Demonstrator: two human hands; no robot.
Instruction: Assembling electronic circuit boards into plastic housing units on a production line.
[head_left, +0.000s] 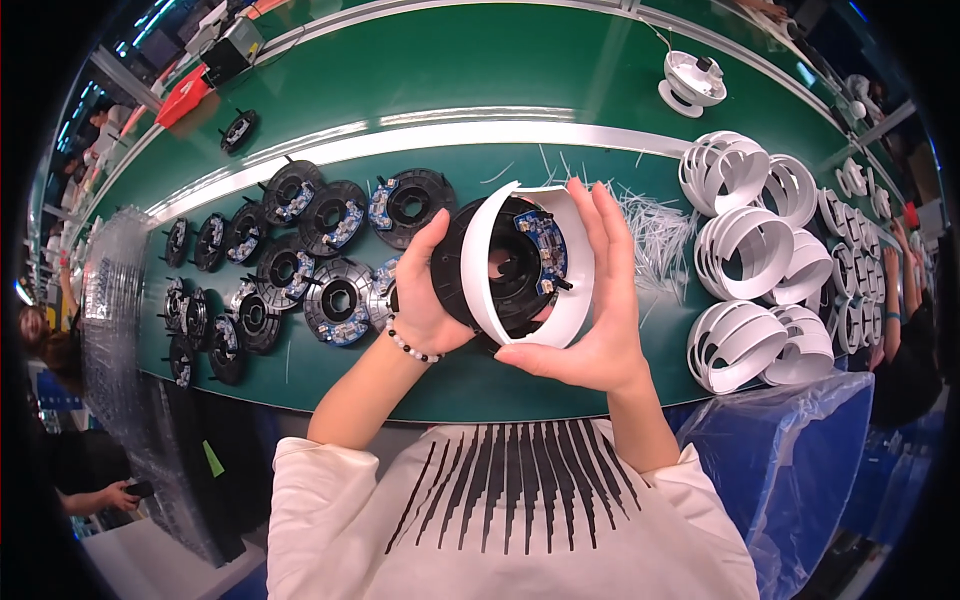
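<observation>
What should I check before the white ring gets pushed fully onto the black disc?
1. Left hand grips the black disc from its back and side: ok.
2. Right hand holds the white ring, fingers over its top, thumb under: ok.
3. Ring seated evenly around the disc: not ok, it sits tilted, with a gap on the left.
4. Blue circuit board on the disc face is clear of the ring edge: cannot tell.
5. Spare black discs lie on the green belt to the left, stacked white rings to the right: ok.
</observation>
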